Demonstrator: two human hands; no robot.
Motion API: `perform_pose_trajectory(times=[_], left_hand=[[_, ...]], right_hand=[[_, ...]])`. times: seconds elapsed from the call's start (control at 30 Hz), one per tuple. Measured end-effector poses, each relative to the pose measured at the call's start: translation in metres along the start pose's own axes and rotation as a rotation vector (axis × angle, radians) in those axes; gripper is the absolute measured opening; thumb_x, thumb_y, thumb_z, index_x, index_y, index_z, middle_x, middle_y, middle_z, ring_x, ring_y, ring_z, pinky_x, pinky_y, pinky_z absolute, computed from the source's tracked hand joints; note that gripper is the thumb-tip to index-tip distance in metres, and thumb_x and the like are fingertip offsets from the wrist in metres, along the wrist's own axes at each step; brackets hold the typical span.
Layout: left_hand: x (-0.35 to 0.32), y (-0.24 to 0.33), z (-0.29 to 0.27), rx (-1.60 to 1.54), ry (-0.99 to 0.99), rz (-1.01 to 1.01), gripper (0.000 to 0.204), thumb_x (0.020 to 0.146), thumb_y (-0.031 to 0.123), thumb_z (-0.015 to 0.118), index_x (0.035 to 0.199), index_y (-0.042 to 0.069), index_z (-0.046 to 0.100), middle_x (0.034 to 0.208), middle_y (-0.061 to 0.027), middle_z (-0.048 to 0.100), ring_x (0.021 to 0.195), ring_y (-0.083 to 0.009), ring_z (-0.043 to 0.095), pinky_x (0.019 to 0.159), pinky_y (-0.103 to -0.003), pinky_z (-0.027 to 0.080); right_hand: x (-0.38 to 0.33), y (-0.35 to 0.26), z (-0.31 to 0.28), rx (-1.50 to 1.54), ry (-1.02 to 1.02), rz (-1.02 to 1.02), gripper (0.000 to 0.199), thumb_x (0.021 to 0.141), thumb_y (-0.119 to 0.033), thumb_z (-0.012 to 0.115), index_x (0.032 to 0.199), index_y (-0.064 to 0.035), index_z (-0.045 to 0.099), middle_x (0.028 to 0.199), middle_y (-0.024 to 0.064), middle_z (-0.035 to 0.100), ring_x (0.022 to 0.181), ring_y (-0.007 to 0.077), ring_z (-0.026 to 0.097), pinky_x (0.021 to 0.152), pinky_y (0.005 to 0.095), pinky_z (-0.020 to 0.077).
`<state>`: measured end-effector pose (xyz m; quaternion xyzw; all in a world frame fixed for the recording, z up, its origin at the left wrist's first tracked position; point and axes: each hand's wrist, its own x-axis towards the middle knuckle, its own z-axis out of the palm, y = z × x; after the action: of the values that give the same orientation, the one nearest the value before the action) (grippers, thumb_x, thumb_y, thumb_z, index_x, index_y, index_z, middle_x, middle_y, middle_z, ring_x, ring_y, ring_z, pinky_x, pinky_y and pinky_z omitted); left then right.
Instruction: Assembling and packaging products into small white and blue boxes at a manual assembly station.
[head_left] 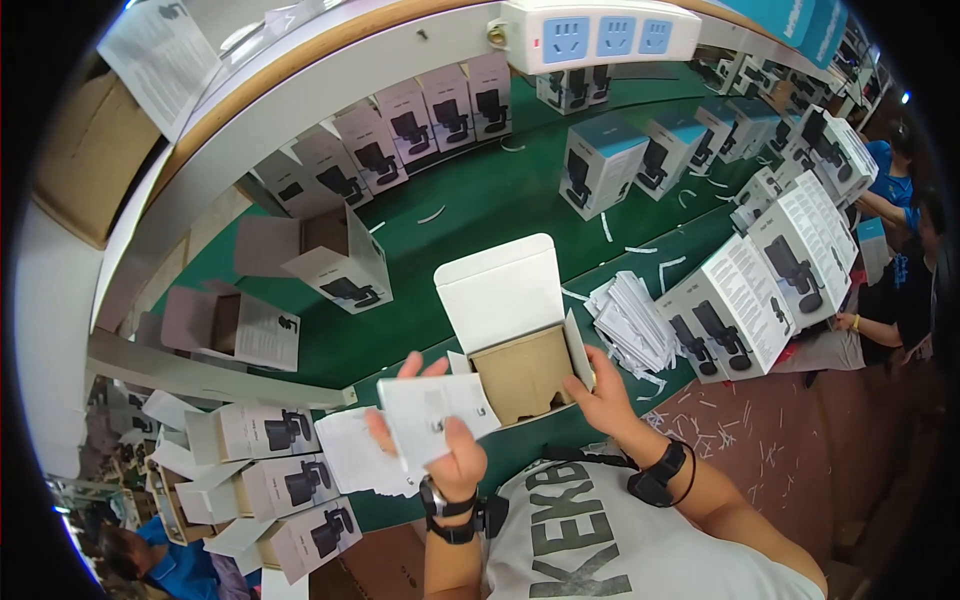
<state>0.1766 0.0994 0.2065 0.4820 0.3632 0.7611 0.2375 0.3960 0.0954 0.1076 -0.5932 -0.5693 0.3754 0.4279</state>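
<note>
cradling white leaflet in spread left hand, pinned under thumb, presumably for flatness; bracing open box with right hand pinched on side wall, likely against shifting.

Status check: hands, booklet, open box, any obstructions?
Left hand holding white booklet. Right hand gripping right edge of open white box. Lid up, brown cardboard insert exposed. Paper stack close on right, not blocking opening.

Smooth paper booklet, smooth card box, matt cardboard insert, glossy plastic power strip
</note>
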Motion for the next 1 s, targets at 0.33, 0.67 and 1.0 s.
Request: perform_pose_trajectory(times=[0.33,0.67,1.0], left_hand=[[0.016,0.009,-0.011,0.771,-0.549,0.099,0.070,0.078,0.002,0.072,0.144,0.000,0.050,0.137,-0.0268,0.055,0.120,-0.0448,0.058,0.107,-0.050,0.045],[-0.011,-0.007,-0.013,0.869,-0.405,0.154,0.063,0.080,0.001,0.072,0.140,-0.005,0.053,0.126,-0.0217,0.055,0.111,-0.0388,0.059,0.097,-0.041,0.049],[-0.040,-0.023,0.015,0.826,-0.727,0.068,0.082,0.082,0.020,0.081,0.151,-0.006,0.045,0.145,-0.0287,0.049,0.135,-0.0476,0.048,0.112,-0.053,0.042]], right_hand=[[0.003,0.003,-0.016,0.043,-0.047,0.053,0.059,0.089,-0.021,0.078,0.140,-0.0012,0.054,0.128,0.0159,0.062,0.117,0.0272,0.063,0.096,0.0372,0.0521],[0.009,-0.031,-0.052,0.043,-0.353,0.231,0.065,0.089,-0.019,0.082,0.143,-0.0004,0.054,0.121,0.0053,0.065,0.102,0.0101,0.062,0.085,0.0243,0.0518],[0.036,-0.014,-0.032,0.101,-0.192,0.234,0.050,0.091,-0.030,0.081,0.131,-0.0067,0.064,0.110,0.0047,0.067,0.092,0.0141,0.063,0.075,0.0301,0.0516]])
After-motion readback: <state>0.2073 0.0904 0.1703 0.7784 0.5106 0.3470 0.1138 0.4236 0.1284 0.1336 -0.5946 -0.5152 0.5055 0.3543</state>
